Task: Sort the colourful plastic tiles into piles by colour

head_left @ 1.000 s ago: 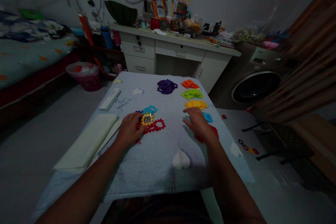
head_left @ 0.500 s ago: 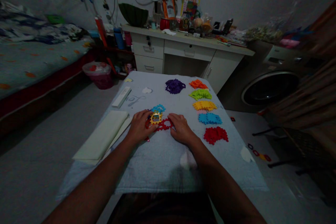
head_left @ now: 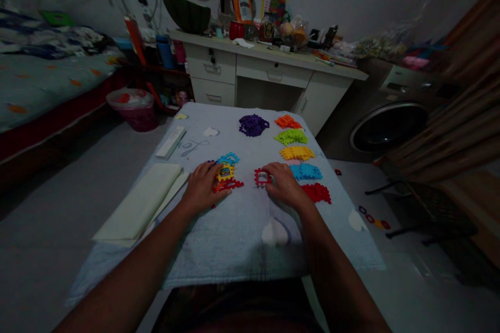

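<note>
My left hand (head_left: 201, 187) is closed around the left side of a small joined cluster of toothed plastic building pieces. A yellow square piece (head_left: 225, 171) stands in this cluster, with a light-blue piece (head_left: 229, 158) behind it and red pieces (head_left: 233, 184) lying flat in front. Apart from the cluster, my right hand (head_left: 286, 184) pinches a red square frame piece (head_left: 258, 177) by its right side. Sorted piles lie beyond and beside that hand: purple (head_left: 253, 125), orange (head_left: 288, 122), green (head_left: 291, 137), yellow (head_left: 297, 153), blue (head_left: 308, 171) and red (head_left: 319, 193).
A cloth covers the table (head_left: 234, 250). On its left are a long white box (head_left: 171, 142) and a folded pale sheet (head_left: 138, 203). Behind stands a cluttered desk (head_left: 273, 74); a washing machine (head_left: 386, 114) is at right. Some pieces (head_left: 377, 222) lie on the floor.
My right hand has moved right, away from the cluster, with a red square piece now standing in its fingers. My left hand stays on the cluster. The whole view has shifted slightly.
</note>
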Motion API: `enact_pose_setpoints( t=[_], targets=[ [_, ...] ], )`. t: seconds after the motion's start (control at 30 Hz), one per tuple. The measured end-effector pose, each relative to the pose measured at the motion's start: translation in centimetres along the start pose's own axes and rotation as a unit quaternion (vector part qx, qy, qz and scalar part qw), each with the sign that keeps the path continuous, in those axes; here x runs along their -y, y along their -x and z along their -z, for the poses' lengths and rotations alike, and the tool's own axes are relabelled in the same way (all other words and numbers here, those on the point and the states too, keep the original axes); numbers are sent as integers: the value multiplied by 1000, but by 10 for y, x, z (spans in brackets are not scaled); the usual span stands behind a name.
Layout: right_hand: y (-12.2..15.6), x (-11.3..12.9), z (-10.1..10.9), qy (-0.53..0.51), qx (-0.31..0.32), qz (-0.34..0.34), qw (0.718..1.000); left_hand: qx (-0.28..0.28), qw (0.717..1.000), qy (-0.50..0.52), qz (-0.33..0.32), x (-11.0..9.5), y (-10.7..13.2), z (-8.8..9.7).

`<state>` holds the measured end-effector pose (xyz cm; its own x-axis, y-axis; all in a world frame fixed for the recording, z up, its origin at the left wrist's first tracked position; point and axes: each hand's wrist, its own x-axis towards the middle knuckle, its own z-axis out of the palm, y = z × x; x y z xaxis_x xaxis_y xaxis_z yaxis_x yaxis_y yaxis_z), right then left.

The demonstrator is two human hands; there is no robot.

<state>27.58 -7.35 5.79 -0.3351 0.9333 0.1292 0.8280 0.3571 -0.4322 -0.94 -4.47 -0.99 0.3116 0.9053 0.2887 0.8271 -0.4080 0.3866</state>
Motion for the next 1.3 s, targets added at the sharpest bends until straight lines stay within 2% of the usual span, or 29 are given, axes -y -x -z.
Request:
enact_pose_setpoints(
  t=[0.2, 0.37, 0.7, 0.87, 0.97, 1.1, 1.2, 1.3],
  targets=[
    [51, -37, 49, 57, -7, -62, 996, -6, 1000, 11, -4, -3, -1, 3],
    [82, -50, 58, 90, 20, -112, 989, -5, 1000, 23, -12, -3, -3, 7],
    [80, -49, 43, 128, 18, -122, 984, -5, 999, 34, -14, -4, -3, 8],
    [59, -28, 45, 115, 7, -98, 989, -8, 999, 43, -5, -2, -3, 7],
    [34, -1, 34, 80, 30, -31, 996, -11, 998, 59, 1, -4, -3, 9],
    [0, 37, -1, 47, 75, 45, 995, -12, 995, 99, 3, -7, -3, 14],
    [-16, 52, -31, 52, 74, 57, 994, -9, 992, 129, 5, -6, -2, 19],
    [-23, 54, -50, 67, 52, 43, 995, 4, 990, 141, -7, -1, 0, 25]
  ],
)
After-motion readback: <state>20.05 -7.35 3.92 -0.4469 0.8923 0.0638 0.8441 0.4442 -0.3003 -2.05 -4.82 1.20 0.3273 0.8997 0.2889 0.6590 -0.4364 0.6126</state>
